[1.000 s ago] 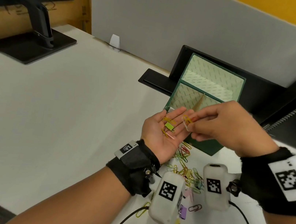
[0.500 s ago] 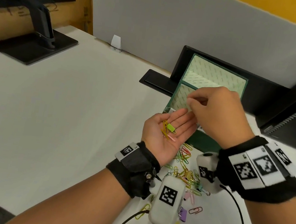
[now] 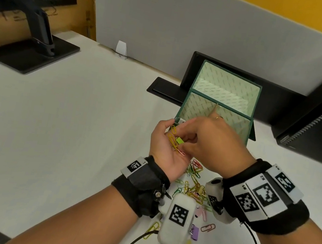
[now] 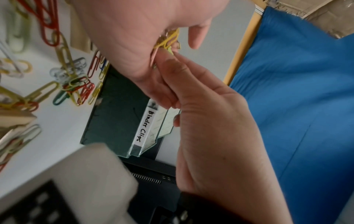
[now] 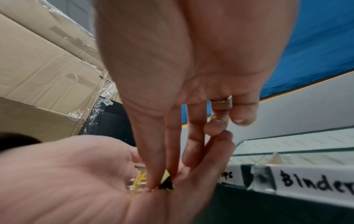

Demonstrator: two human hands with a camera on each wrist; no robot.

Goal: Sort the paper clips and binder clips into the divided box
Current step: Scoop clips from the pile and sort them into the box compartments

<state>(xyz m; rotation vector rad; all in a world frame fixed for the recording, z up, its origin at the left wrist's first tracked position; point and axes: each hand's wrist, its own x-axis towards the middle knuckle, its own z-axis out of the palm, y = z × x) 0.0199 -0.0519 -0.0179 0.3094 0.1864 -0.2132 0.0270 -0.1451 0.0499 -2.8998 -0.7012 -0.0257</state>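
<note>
green binder clip [image 3: 179, 140] in palm | clip pile [image 3: 194, 186] near, maybe touching, divided box [image 3: 255, 106]

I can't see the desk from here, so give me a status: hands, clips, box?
Left hand cupped palm-up, carrying yellow paper clips. Right hand pinching the green binder clip off that palm. Divided box just beyond, path unobstructed. Loose clip pile waits on desk.

Black wristbands [image 3: 144, 184] carry white coded tags and padded white cameras [image 3: 178, 218] (cabled); a ring [image 3: 219, 117].

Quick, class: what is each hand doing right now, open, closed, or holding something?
Left hand: open, palm up, paper clips resting on it.
Right hand: thumb and forefinger pinch the green binder clip on that palm.
</note>
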